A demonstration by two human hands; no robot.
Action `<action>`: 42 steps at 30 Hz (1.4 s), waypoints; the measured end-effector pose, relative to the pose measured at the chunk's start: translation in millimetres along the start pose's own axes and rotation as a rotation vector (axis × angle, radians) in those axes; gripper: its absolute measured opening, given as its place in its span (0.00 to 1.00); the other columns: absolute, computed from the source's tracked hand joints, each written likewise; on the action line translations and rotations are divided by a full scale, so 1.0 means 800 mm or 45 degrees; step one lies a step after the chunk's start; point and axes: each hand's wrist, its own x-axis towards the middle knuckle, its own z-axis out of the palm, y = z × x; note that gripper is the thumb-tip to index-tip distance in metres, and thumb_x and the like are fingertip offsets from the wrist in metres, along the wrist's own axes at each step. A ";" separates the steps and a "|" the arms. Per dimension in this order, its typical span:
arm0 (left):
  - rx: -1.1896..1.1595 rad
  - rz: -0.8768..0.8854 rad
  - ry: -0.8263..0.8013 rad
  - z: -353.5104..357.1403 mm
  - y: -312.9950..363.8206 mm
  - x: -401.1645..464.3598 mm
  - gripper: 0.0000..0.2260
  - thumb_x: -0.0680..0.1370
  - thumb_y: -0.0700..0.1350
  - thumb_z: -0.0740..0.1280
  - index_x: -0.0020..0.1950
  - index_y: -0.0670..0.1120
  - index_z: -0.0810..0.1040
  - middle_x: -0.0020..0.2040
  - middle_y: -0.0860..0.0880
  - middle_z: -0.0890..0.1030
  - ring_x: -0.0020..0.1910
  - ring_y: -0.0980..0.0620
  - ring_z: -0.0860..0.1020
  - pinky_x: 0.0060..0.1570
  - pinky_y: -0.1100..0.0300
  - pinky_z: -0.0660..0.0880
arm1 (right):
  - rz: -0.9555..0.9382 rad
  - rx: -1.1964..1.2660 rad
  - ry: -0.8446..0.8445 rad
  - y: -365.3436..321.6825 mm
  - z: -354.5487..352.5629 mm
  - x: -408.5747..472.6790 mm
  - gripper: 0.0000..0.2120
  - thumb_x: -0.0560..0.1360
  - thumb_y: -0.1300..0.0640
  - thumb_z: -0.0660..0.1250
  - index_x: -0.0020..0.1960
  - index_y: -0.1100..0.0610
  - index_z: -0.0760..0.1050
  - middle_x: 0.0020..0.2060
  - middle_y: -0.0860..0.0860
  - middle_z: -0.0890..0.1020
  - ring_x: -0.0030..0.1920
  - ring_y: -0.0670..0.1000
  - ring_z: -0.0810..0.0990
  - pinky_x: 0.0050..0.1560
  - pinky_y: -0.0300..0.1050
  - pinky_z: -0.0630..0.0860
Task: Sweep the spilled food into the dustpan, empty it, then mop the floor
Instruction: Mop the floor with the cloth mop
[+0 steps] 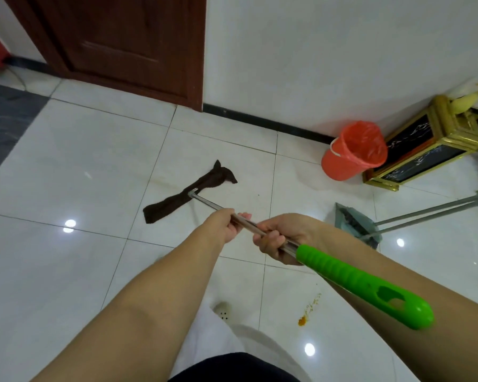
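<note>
Tiled floor (75,166); fingers (271,241) around mop (204,201)

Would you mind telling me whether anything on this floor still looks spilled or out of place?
Yes: an orange stain with scattered specks remains on the white tile near the person's feet, while the mop cloth rests farther away.

Just one head-worn wide-angle view, looking forward and steeply down from standing height. Close over both forearms, with the tiled floor (80,166) stretching out to the far wall (329,51).
</note>
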 end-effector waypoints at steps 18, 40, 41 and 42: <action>0.294 0.211 0.397 -0.142 0.322 0.099 0.09 0.81 0.37 0.56 0.42 0.36 0.68 0.35 0.39 0.74 0.31 0.45 0.78 0.20 0.61 0.76 | 0.176 0.345 -0.364 -0.156 0.241 0.176 0.15 0.82 0.58 0.54 0.38 0.60 0.68 0.18 0.52 0.67 0.14 0.45 0.64 0.17 0.28 0.59; 1.197 -0.057 0.143 -0.154 0.242 0.033 0.11 0.81 0.44 0.51 0.41 0.45 0.68 0.42 0.44 0.78 0.38 0.48 0.75 0.31 0.56 0.71 | -0.090 1.051 -0.295 -0.001 0.261 0.112 0.16 0.81 0.61 0.54 0.37 0.65 0.72 0.20 0.53 0.67 0.14 0.46 0.64 0.15 0.29 0.60; 1.244 -0.080 0.110 -0.160 0.227 0.024 0.11 0.81 0.44 0.51 0.41 0.45 0.68 0.41 0.44 0.79 0.38 0.49 0.76 0.31 0.57 0.71 | -0.117 1.074 -0.257 0.023 0.265 0.108 0.14 0.81 0.62 0.54 0.40 0.64 0.71 0.21 0.53 0.67 0.14 0.46 0.64 0.14 0.29 0.61; 1.291 -0.100 0.079 -0.168 0.211 0.016 0.12 0.81 0.44 0.50 0.42 0.45 0.68 0.40 0.44 0.79 0.37 0.49 0.76 0.31 0.57 0.71 | -0.149 1.098 -0.220 0.046 0.269 0.103 0.12 0.81 0.62 0.54 0.43 0.64 0.71 0.22 0.53 0.67 0.15 0.45 0.64 0.14 0.29 0.61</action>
